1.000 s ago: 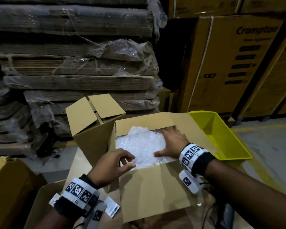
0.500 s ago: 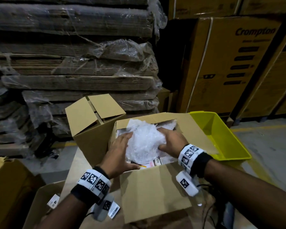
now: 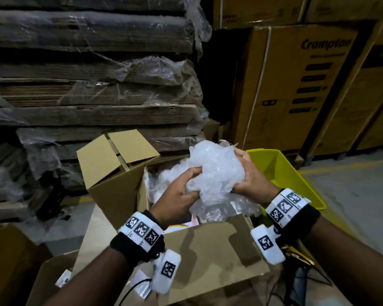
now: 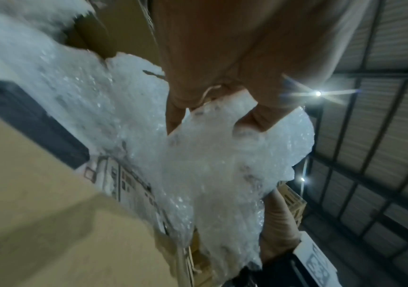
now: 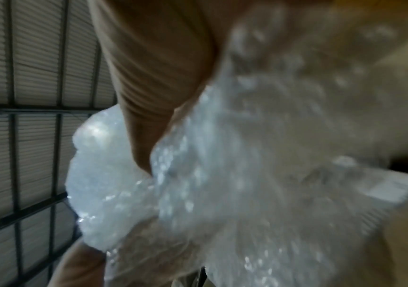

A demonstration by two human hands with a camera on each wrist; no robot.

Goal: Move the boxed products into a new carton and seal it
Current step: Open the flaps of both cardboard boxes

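Both hands are clamped on a crumpled wad of bubble wrap, held up above the open mouth of a brown carton. The left hand grips the wad's near left side with fingers curled into the plastic, and the right hand clutches its right side, thumb and fingers dug in. The lower part of the wrap trails down into the carton. Beneath it, at the near edge of the opening, the tops of boxed products show, white with printing too small to read; in the left wrist view one printed box face lies just under the hanging wrap. A second, smaller carton stands touching the first on its far left, flaps raised. A yellow plastic bin sits just right of the carton, behind the right wrist. Farther back on the left rises a stack of flattened cardboard under torn plastic film, and to the far right stand large printed cartons marked Crompton. Both wrist views are blurred.
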